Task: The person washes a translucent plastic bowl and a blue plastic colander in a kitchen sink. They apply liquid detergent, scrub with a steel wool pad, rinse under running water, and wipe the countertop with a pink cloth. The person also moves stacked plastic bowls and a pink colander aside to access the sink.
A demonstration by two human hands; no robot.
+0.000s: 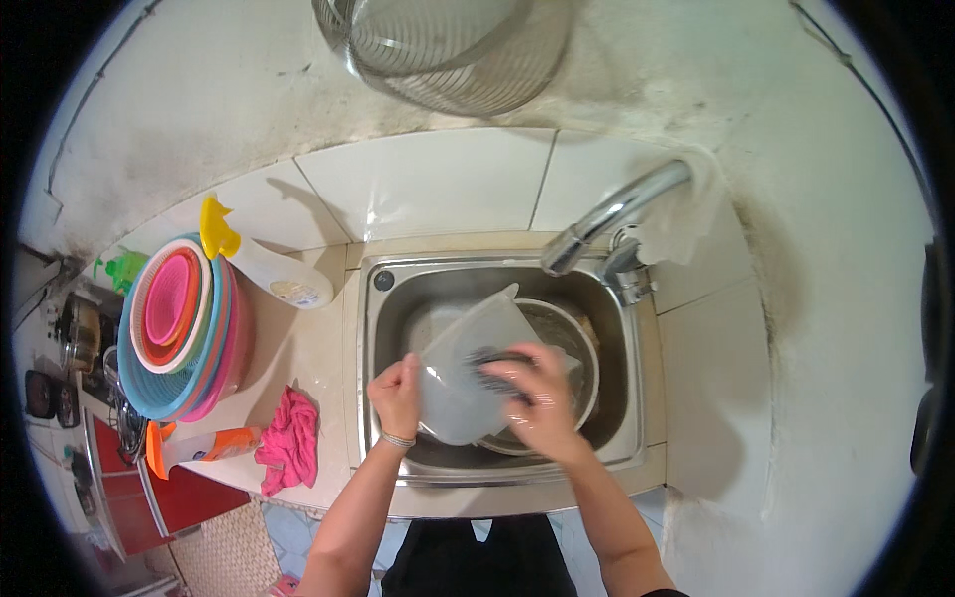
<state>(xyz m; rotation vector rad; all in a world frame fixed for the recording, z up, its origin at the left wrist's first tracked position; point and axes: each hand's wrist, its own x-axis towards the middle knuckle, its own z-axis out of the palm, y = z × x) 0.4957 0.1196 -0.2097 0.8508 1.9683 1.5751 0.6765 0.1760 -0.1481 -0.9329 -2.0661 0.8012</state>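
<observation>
My left hand [395,395] grips the left edge of a translucent whitish plastic piece [455,403], which is tilted over the sink; whether it is a container or a thin sheet I cannot tell. On its face my right hand [545,403] holds a dark bristled brush [501,373], blurred. Below the plastic, a round basin [595,380] with a pale rim sits in the stainless steel sink [623,418]. It appears to hold water, and its left part is hidden by the plastic.
A chrome faucet [612,209] reaches over the sink's back right. Left on the counter are stacked plastic colanders and basins [179,321], a yellow-topped spray bottle [283,272], an orange-topped one [201,448] and a pink cloth [291,444]. A wire basket [462,82] hangs above.
</observation>
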